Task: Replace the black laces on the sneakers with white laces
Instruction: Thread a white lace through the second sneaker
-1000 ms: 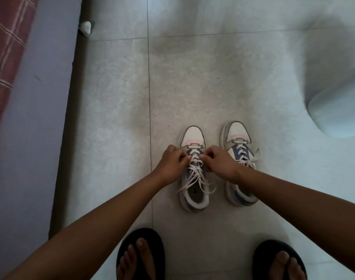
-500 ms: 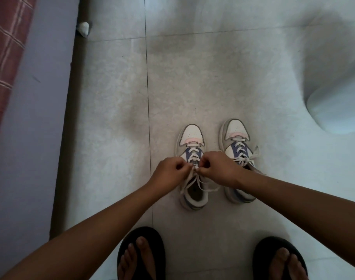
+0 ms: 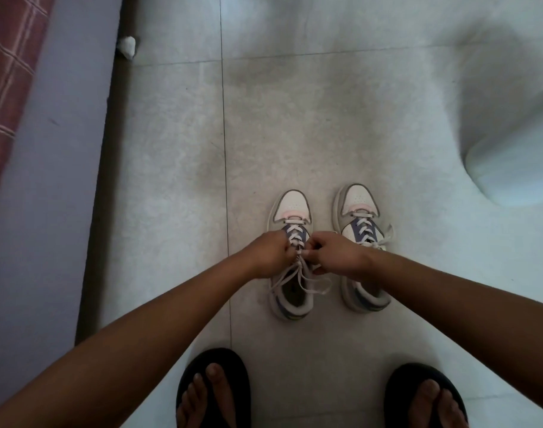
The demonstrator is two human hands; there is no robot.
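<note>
Two white sneakers with purple tongues stand side by side on the floor, toes pointing away from me. The left sneaker [image 3: 292, 208] carries a white lace [image 3: 295, 239] crossed up its eyelets; the lace ends loop loosely over the shoe's opening. My left hand [image 3: 268, 253] and my right hand [image 3: 338, 253] meet over the upper eyelets, each pinching part of that white lace. The right sneaker [image 3: 358, 200] is laced in white too, its ends lying off to its right side. My right wrist covers its middle.
Pale tiled floor [image 3: 325, 118] all around. A bed edge with a purple sheet [image 3: 48, 180] runs along the left. A small crumpled white scrap [image 3: 127, 46] lies by it. A white rounded object [image 3: 517, 162] sits at the right. My feet in black sandals [image 3: 213, 387] are below.
Both hands have slid from the lower eyelets towards the shoe's opening, staying pinched on the lace; the loose ends now loop behind them over the opening.
</note>
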